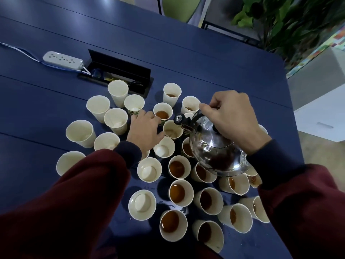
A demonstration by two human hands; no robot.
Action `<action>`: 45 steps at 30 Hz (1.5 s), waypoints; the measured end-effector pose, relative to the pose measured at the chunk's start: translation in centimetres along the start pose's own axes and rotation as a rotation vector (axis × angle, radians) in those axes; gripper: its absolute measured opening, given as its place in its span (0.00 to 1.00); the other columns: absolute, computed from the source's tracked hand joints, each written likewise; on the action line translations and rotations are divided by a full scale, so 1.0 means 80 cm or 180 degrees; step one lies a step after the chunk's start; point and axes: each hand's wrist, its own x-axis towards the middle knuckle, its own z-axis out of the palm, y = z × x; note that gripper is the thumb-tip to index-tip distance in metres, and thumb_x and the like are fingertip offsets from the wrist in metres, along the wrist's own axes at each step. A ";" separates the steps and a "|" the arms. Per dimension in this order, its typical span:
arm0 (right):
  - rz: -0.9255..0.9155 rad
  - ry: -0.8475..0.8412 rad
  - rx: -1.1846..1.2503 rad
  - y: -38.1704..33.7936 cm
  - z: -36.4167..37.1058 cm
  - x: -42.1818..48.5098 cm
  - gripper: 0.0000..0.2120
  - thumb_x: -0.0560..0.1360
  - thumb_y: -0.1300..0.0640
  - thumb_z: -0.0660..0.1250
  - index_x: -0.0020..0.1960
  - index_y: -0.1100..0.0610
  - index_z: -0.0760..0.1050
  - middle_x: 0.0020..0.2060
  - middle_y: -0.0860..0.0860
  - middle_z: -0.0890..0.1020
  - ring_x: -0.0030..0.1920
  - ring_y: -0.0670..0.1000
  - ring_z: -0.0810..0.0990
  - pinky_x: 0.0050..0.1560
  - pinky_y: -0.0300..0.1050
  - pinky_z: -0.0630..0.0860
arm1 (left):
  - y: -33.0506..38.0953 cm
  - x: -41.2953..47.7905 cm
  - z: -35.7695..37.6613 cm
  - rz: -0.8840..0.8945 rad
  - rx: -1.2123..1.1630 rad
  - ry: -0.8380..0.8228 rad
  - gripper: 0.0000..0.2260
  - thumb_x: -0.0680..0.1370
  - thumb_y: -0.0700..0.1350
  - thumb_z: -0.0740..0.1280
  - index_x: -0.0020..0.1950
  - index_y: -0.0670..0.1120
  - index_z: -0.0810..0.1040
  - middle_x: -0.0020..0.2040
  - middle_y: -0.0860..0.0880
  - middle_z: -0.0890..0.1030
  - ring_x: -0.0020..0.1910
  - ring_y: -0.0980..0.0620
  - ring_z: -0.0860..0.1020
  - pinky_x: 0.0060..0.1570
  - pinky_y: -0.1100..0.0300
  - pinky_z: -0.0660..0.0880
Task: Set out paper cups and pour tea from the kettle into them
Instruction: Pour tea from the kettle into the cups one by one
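We see the right grip [229, 118] clamped on the kettle [214, 148] handle. The kettle is tilted and held above the paper cups [189, 191] mid-desk [205, 62], with its spout over 1 pale cup. Left grip [145, 130]: fingers apart and relaxed, resting against that cup's side. Right-side cups hold tea, left-side cups look dry. Power strip [62, 59] at far left.

Cream paper cups [149, 171] are dotting the dark blue table [205, 58]; those nearest the mirror-silver kettle [216, 146] are showing amber-brown tea [177, 193]. Left of the kettle, one cup [134, 104] is wearing a green print. Maroon sleeves [84, 184] with navy cuffs [130, 152] are flanking the kettle.
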 end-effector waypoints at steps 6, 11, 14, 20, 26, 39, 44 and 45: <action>0.0039 0.0025 -0.0103 0.006 0.000 -0.002 0.14 0.76 0.45 0.68 0.38 0.54 0.76 0.35 0.53 0.81 0.44 0.58 0.79 0.40 0.46 0.71 | 0.017 -0.002 0.001 0.0128 0.0128 -0.0062 0.20 0.76 0.61 0.66 0.59 0.48 0.79 0.56 0.46 0.79 0.58 0.44 0.73 0.55 0.50 0.67; 0.0003 0.0064 -0.0202 0.004 -0.005 0.000 0.14 0.76 0.46 0.67 0.38 0.55 0.76 0.33 0.53 0.80 0.42 0.57 0.79 0.38 0.46 0.70 | 0.052 0.007 0.001 -0.0082 0.0280 -0.0376 0.29 0.72 0.67 0.69 0.57 0.44 0.72 0.53 0.45 0.81 0.53 0.44 0.79 0.43 0.53 0.70; -0.0012 0.0072 -0.0244 0.005 -0.007 0.003 0.13 0.77 0.46 0.67 0.39 0.55 0.77 0.36 0.53 0.81 0.43 0.58 0.78 0.38 0.46 0.69 | 0.068 0.012 0.004 -0.0252 0.0243 -0.0454 0.29 0.72 0.65 0.71 0.58 0.43 0.72 0.53 0.45 0.82 0.52 0.44 0.81 0.39 0.55 0.68; -0.0134 0.0097 -0.0285 0.010 -0.007 0.008 0.14 0.77 0.47 0.67 0.39 0.56 0.77 0.36 0.54 0.81 0.43 0.57 0.78 0.39 0.46 0.69 | 0.077 0.012 0.009 -0.0379 0.0244 -0.0295 0.26 0.74 0.62 0.70 0.61 0.43 0.71 0.53 0.45 0.82 0.51 0.43 0.82 0.38 0.55 0.68; -0.0088 0.0145 -0.0145 0.014 -0.007 0.008 0.14 0.76 0.46 0.67 0.37 0.55 0.76 0.34 0.54 0.80 0.42 0.58 0.78 0.40 0.48 0.73 | 0.071 0.006 0.008 -0.0388 0.0235 -0.0287 0.29 0.74 0.66 0.69 0.60 0.44 0.69 0.52 0.45 0.81 0.50 0.43 0.82 0.38 0.54 0.68; -0.0028 0.0315 0.0346 0.010 -0.007 -0.031 0.17 0.75 0.46 0.70 0.31 0.50 0.71 0.26 0.46 0.76 0.34 0.52 0.76 0.40 0.51 0.76 | 0.031 -0.044 0.009 0.0253 0.0192 -0.0881 0.26 0.72 0.62 0.71 0.59 0.45 0.72 0.58 0.45 0.78 0.56 0.44 0.78 0.47 0.53 0.72; -0.0138 0.0189 0.0262 0.000 -0.002 -0.048 0.15 0.75 0.45 0.69 0.35 0.54 0.77 0.28 0.49 0.78 0.38 0.56 0.77 0.41 0.53 0.77 | 0.030 -0.051 0.010 0.0248 0.0033 -0.0736 0.27 0.70 0.62 0.74 0.59 0.45 0.73 0.57 0.46 0.79 0.55 0.44 0.78 0.46 0.53 0.71; -0.0155 0.0156 0.0209 -0.003 -0.001 -0.051 0.14 0.75 0.46 0.69 0.36 0.54 0.77 0.28 0.49 0.78 0.38 0.56 0.77 0.41 0.52 0.77 | 0.030 -0.051 0.008 0.0228 -0.0034 -0.0736 0.29 0.69 0.61 0.75 0.60 0.45 0.73 0.57 0.45 0.79 0.55 0.44 0.79 0.46 0.53 0.72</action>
